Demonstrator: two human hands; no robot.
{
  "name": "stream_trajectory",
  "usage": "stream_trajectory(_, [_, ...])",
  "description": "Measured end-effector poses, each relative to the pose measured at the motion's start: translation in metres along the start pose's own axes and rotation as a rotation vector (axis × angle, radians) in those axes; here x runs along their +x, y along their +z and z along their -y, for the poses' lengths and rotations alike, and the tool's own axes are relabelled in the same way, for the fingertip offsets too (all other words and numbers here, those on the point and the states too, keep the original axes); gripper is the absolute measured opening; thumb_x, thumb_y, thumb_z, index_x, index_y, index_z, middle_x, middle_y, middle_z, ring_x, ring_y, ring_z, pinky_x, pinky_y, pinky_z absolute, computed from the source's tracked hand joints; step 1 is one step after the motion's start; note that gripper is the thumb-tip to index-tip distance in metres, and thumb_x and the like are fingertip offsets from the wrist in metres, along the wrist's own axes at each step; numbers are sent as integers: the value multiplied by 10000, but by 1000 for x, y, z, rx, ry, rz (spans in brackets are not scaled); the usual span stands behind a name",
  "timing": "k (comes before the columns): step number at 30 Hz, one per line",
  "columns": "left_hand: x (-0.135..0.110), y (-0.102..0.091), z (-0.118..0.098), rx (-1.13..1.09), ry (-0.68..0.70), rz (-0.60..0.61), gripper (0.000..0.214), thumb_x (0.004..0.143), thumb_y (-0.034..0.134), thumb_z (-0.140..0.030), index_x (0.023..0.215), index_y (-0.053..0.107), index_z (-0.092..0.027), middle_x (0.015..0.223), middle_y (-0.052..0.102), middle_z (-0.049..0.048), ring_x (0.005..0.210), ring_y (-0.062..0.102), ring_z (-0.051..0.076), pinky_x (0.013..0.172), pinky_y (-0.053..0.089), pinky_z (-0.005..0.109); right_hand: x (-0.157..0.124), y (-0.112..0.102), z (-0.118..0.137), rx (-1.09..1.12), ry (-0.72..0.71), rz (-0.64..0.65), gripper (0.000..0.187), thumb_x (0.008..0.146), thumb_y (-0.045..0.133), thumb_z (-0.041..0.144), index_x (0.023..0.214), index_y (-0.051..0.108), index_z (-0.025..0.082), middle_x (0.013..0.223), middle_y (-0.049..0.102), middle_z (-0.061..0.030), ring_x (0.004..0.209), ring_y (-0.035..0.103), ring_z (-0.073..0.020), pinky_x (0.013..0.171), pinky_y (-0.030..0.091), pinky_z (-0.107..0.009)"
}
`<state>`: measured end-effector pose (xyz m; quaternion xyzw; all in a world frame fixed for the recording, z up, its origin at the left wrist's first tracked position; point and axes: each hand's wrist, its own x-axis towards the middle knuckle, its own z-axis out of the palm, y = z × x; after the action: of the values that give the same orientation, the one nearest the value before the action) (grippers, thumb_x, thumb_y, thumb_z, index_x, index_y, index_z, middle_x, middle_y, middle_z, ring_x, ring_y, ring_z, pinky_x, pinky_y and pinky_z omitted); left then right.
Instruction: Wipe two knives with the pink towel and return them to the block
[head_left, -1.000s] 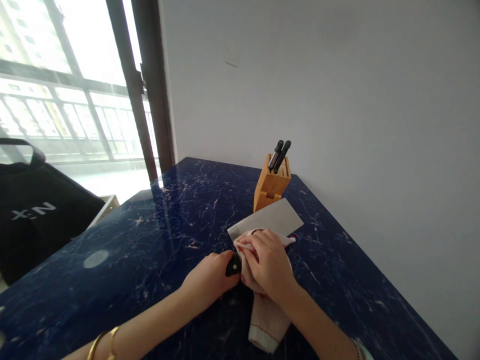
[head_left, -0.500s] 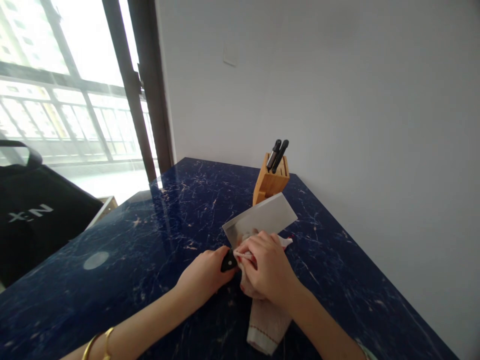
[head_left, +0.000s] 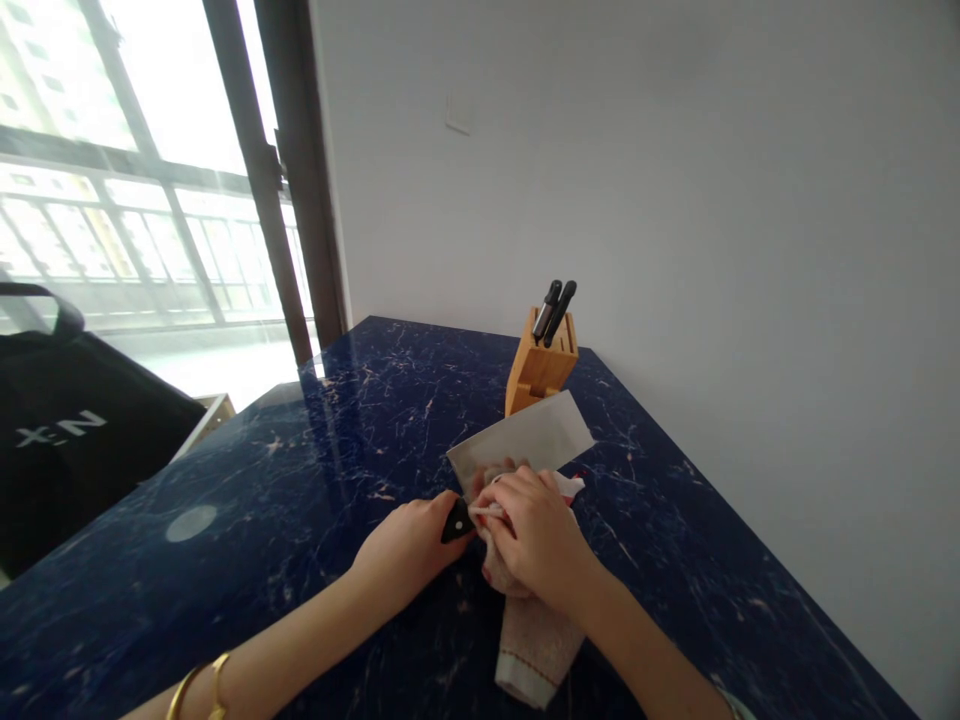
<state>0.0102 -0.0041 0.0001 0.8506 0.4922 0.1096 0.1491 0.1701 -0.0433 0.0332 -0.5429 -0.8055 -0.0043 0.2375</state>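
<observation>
Currently the left hand [head_left: 409,555] and the right hand [head_left: 536,530] sit close together, just beside each other, above a dark blue marble table [head_left: 225,500]. The left hand is closed around the black handle [head_left: 456,523] of a Chinese cleaver [head_left: 525,435], whose broad steel blade points away toward the wall. The right hand clamps a folded white kitchen towel [head_left: 534,650] over the blade near the handle, and the towel's red-striped end trails back across the table toward the person. Past the blade stands a bamboo knife block [head_left: 541,365] holding black-handled knives [head_left: 553,310]; the blade overlaps the block's base in this view, and whether they touch cannot be told. Left of the table sits a black bag [head_left: 67,460] with white lettering, in front of a bright window [head_left: 142,170]. Two gold bangles [head_left: 196,690] circle the left wrist.
</observation>
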Motion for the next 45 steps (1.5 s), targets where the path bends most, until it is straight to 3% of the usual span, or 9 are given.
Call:
stream_trajectory(3, [0,-1,-1,26,-8,17,206,796,465,-390,868,533,-210,801,682,50,765,651,234,585,406,255,0,-2,-4,-18,-43,62,62,774,558,160,760,587,213,776,616,17,816,474,-160,732,271,-311])
stream_trajectory(9, [-1,0,1,30,39,-7,182,798,462,-356,876,536,-210,792,682,57,735,652,236,581,415,264,2,1,1,2,7,-55,92,803,528,167,866,579,210,869,604,-2,854,474,-155,773,276,-309])
stream_trajectory(15, [0,0,2,14,34,-16,202,784,482,-390,860,535,-211,770,682,49,727,652,229,561,402,253,0,-2,-1,-7,-35,48,33,767,575,180,754,583,209,770,619,19,813,479,-157,739,268,-312])
stream_trajectory(20, [0,-1,2,-6,24,-18,197,792,467,-377,864,538,-207,783,680,52,730,650,224,572,404,254,2,2,3,20,15,-58,78,798,526,165,844,577,203,865,605,-8,838,475,-161,766,269,-313])
stream_trajectory(26, [-1,-5,-2,19,-12,40,224,784,477,-412,862,545,-213,792,678,57,767,650,240,592,415,259,-1,-1,2,-29,-35,53,32,755,574,170,744,564,198,769,606,4,813,475,-172,734,267,-320])
stream_trajectory(32, [-2,-9,-7,16,-39,73,214,790,474,-364,921,547,-211,845,679,63,803,645,230,632,426,259,2,2,4,-10,4,-60,83,808,516,175,870,561,207,875,591,-10,849,474,-161,766,273,-310])
stream_trajectory(39, [-1,-3,-1,-1,-8,62,213,775,485,-402,848,553,-213,777,672,56,754,649,235,586,426,255,-1,-2,3,-59,-56,68,30,790,537,180,798,551,205,817,585,-4,834,464,-171,735,277,-312])
stream_trajectory(45, [-1,-4,-1,-28,-20,56,207,784,476,-381,886,547,-215,802,676,49,754,647,211,601,421,243,1,2,3,-45,7,-48,91,811,514,177,887,550,212,889,579,-12,857,460,-168,774,286,-313])
